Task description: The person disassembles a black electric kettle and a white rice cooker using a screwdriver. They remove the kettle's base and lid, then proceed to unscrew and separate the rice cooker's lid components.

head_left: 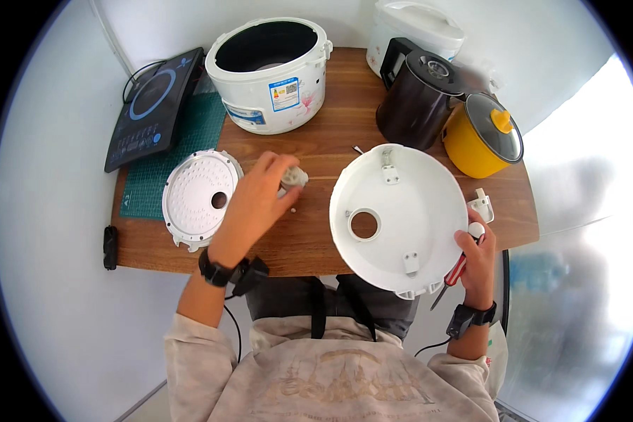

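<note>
My left hand [260,190] is closed round a small off-white round plastic part [295,177], low over the table. Beside that wrist lies a round white inner lid plate [197,197] with a dark hole in it. My right hand [479,260] grips the right rim of a large white rice cooker lid shell [415,204], hollow side up, with a round hole at its left. The same hand also holds a screwdriver [456,270] with a red and white handle, its tip toward me.
A white rice cooker body [271,77] stands open at the back. An induction cooktop [155,105] leans over a green cutting mat [190,141]. Back right are a dark kettle [418,98], a yellow pot [475,144] and another white cooker [415,28]. A small white piece [482,205] lies by the right edge.
</note>
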The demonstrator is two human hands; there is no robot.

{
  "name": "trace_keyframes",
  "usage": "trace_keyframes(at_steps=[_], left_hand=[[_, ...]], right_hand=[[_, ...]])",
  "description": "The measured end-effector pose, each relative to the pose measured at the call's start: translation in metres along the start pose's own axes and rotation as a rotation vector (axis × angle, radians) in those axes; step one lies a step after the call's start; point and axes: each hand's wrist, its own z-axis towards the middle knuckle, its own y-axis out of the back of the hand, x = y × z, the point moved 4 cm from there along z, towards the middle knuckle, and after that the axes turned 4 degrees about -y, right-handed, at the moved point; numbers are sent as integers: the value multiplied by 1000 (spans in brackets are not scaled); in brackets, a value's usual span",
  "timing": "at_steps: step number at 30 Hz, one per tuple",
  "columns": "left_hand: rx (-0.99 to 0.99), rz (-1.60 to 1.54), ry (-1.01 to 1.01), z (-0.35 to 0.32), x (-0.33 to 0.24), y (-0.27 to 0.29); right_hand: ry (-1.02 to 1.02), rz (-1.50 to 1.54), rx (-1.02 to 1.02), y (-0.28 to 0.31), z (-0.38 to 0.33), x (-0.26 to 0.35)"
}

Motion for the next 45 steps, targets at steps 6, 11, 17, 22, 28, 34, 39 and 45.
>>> trace_keyframes(at_steps=[6,11,17,22,28,34,39,45], left_hand=[[42,107,25,34,30,-14],[43,95,24,39,35,-19],[-94,113,-102,32,26,-12],[132,-101,16,3,10,-3],[250,-26,-70,-28,13,-17],[287,15,-150,-7,12,-12],[371,-27,-176,58,-14,-5],[280,159,-265,139,-11,-66]], right_hand=[[-14,-37,69,-15,-8,-8],[-45,-25,113,-23,-13,-14],[-49,-83,153,-31,-10,-20],[-69,-92,147,-30,-4,-27],[-85,-61,159,-29,0,-27],[-99,-149,188,-31,-4,-22],[-118,-167,232,-35,-2,-24],[-111,-224,247,-29,1,-21]])
